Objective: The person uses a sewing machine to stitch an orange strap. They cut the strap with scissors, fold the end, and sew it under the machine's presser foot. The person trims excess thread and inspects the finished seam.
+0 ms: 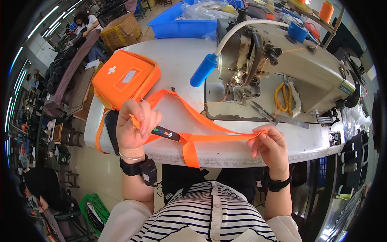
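Observation:
An orange webbing strap [219, 138] stretches between my two hands above the front of the table. My left hand [136, 121] is closed on one part of it, with a frayed orange end poking out between the fingers. Beside that hand, a black label [166, 134] lies along the strap. My right hand [271, 144] pinches the strap's other end between thumb and fingers. One orange loop hangs over the table edge. Behind my left hand sits an orange zipped case [127, 78] with a white cross. A dark flat object [111, 128] is partly hidden by my left hand.
An industrial sewing machine [282, 60] fills the right of the white table [177, 72]. Yellow-handled pliers [284, 97] and metal scissors [264, 112] lie by its needle area. A blue bin [183, 26] stands behind. Another person [86, 28] works at the far left.

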Available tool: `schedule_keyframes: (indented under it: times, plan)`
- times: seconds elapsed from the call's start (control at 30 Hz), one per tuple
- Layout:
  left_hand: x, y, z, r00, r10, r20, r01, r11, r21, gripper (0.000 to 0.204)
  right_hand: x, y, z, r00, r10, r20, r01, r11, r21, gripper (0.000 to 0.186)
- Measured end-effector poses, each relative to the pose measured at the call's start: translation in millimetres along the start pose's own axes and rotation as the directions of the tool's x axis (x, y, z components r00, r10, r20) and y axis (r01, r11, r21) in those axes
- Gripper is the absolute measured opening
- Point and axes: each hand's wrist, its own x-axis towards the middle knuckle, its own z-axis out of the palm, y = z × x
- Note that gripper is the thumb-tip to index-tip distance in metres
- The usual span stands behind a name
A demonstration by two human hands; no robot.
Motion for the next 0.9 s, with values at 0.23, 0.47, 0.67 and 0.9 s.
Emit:
schedule_keyframes:
  times: [0.23, 0.47, 0.67, 0.9]
  plan:
    - [-4.6, -1.1, 0.1, 0.999, -0.017, 0.033, 0.016, 1.0, 0.018, 0.022, 3.6, -3.0, -0.7, 0.98, -0.164, 0.111, 0.189, 0.943, -0.276, 0.016]
    - [-1.2, -2.6, 9.1, 0.996, -0.032, 0.085, 0.023, 0.995, 0.101, 0.017, -2.0, -10.8, 13.6, 0.926, -0.372, 0.06, 0.249, 0.483, -0.84, 0.019]
    - [1.8, 0.5, 16.3, 0.993, 0.04, 0.108, -0.054, 0.99, 0.129, 0.016, 4.5, -4.1, 31.9, 0.707, -0.698, 0.113, 0.394, 0.256, -0.883, 0.034]
    - [6.0, -5.9, 35.4, 0.998, -0.05, 0.026, 0.042, 0.968, 0.249, 0.011, 13.1, -2.7, 46.5, 0.812, -0.551, -0.191, 0.315, 0.69, -0.652, 0.045]
